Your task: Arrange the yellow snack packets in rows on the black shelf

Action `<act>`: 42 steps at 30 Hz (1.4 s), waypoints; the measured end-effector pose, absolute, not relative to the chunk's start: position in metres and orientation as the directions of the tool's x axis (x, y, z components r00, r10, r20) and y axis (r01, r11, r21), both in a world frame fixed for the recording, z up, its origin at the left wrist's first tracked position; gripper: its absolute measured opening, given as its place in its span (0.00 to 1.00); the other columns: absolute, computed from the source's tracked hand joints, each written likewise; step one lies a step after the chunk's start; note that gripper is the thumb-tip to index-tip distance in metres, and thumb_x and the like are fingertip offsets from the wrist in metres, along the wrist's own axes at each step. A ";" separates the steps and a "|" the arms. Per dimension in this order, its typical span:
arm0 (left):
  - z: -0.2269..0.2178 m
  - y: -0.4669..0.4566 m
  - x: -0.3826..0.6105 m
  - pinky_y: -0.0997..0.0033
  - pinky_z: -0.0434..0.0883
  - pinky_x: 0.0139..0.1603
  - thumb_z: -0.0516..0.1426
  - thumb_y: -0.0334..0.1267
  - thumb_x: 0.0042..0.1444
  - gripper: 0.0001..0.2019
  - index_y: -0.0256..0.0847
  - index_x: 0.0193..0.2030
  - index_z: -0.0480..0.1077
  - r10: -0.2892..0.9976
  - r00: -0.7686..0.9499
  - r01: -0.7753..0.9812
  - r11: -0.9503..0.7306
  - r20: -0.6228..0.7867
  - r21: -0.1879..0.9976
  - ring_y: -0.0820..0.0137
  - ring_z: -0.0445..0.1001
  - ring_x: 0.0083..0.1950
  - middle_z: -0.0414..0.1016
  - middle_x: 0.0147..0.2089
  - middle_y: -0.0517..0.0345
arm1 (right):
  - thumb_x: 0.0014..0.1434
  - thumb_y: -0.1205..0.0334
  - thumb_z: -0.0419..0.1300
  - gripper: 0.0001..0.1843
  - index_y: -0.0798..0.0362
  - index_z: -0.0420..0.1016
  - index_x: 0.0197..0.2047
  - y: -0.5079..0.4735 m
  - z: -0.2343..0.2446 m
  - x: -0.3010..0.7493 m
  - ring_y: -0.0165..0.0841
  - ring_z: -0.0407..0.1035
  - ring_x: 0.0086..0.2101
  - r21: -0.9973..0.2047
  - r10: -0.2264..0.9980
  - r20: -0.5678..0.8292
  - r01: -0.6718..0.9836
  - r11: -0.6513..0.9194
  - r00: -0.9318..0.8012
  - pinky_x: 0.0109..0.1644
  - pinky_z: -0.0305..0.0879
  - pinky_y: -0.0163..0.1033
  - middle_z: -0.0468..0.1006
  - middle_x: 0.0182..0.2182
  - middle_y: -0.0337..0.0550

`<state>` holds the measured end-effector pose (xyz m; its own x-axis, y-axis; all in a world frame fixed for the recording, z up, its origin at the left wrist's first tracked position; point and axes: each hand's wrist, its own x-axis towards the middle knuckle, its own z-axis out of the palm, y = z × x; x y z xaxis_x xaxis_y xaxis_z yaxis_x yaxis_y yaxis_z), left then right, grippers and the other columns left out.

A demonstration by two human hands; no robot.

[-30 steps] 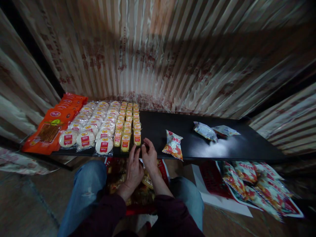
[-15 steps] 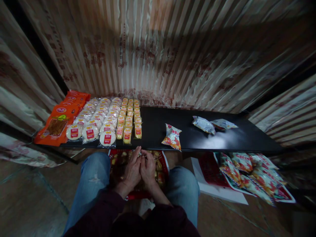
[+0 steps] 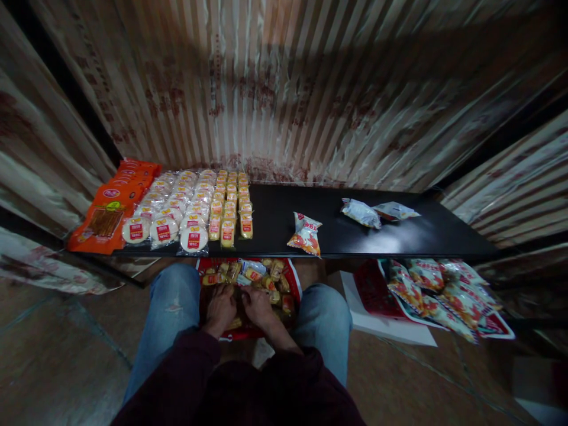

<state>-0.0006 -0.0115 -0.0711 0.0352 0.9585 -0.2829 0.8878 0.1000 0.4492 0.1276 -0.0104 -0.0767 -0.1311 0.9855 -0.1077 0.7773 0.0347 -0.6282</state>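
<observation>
I sit with a red box of small yellow wrapped snacks between my knees. My left hand and my right hand are both down inside the box, side by side, fingers curled among the packets; what they hold, if anything, is hidden. In front of me a black shelf carries rows of small yellow packets, round white packets with red labels and orange flat packs on its left part.
A red-and-white snack bag stands mid-shelf, with two pale bags farther right. More red bags lie on an open carton on the floor at right. Plastic-wrapped striped stock forms the wall behind.
Both hands have come down from the shelf's front edge by the yellow rows into the red box between my knees. The view has tilted down a little.
</observation>
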 end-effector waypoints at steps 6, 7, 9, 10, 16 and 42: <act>-0.071 -0.006 -0.009 0.65 0.61 0.55 0.51 0.31 0.51 0.18 0.34 0.49 0.69 0.940 -0.092 0.880 0.232 -0.329 0.415 0.59 0.67 0.56 0.70 0.54 0.41 | 0.56 0.71 0.52 0.17 0.52 0.76 0.46 -0.010 -0.073 0.127 0.38 0.75 0.43 -0.591 0.982 -0.147 0.806 0.008 -0.118 0.49 0.67 0.39 0.80 0.42 0.49; -0.072 -0.006 -0.009 0.64 0.61 0.56 0.51 0.31 0.51 0.19 0.33 0.51 0.68 0.939 -0.105 0.878 0.242 -0.327 0.413 0.58 0.66 0.57 0.68 0.55 0.40 | 0.56 0.71 0.52 0.17 0.52 0.76 0.46 -0.009 -0.072 0.127 0.38 0.75 0.43 -0.592 0.980 -0.149 0.806 0.015 -0.128 0.48 0.67 0.39 0.80 0.43 0.49; -0.075 -0.008 -0.008 0.64 0.60 0.56 0.52 0.31 0.51 0.21 0.31 0.53 0.66 0.938 -0.118 0.873 0.255 -0.327 0.415 0.57 0.65 0.58 0.67 0.56 0.37 | 0.57 0.71 0.52 0.17 0.53 0.76 0.46 -0.009 -0.071 0.127 0.37 0.75 0.43 -0.600 0.976 -0.158 0.799 0.025 -0.149 0.48 0.67 0.38 0.80 0.43 0.49; -0.076 -0.008 -0.008 0.65 0.61 0.55 0.52 0.31 0.52 0.21 0.31 0.53 0.66 0.937 -0.117 0.871 0.256 -0.329 0.420 0.58 0.66 0.57 0.68 0.56 0.37 | 0.57 0.71 0.52 0.17 0.53 0.76 0.46 -0.008 -0.072 0.127 0.37 0.75 0.43 -0.606 0.975 -0.162 0.795 0.025 -0.155 0.47 0.67 0.37 0.80 0.43 0.48; -0.081 -0.007 -0.005 0.68 0.63 0.54 0.51 0.29 0.52 0.18 0.33 0.50 0.69 0.950 -0.072 0.838 0.223 -0.304 0.498 0.62 0.69 0.54 0.72 0.51 0.43 | 0.57 0.71 0.51 0.17 0.51 0.76 0.45 -0.008 -0.078 0.127 0.37 0.75 0.42 -0.626 0.983 -0.140 0.780 0.008 -0.122 0.47 0.67 0.39 0.80 0.42 0.48; -0.087 0.011 -0.009 0.72 0.66 0.35 0.59 0.38 0.35 0.19 0.36 0.37 0.74 0.827 -0.194 -0.465 0.396 -0.528 0.792 0.69 0.74 0.38 0.77 0.37 0.52 | 0.61 0.63 0.50 0.20 0.55 0.70 0.54 -0.003 -0.077 0.128 0.40 0.68 0.50 -0.609 0.994 -0.027 0.791 0.065 -0.103 0.56 0.61 0.45 0.75 0.50 0.50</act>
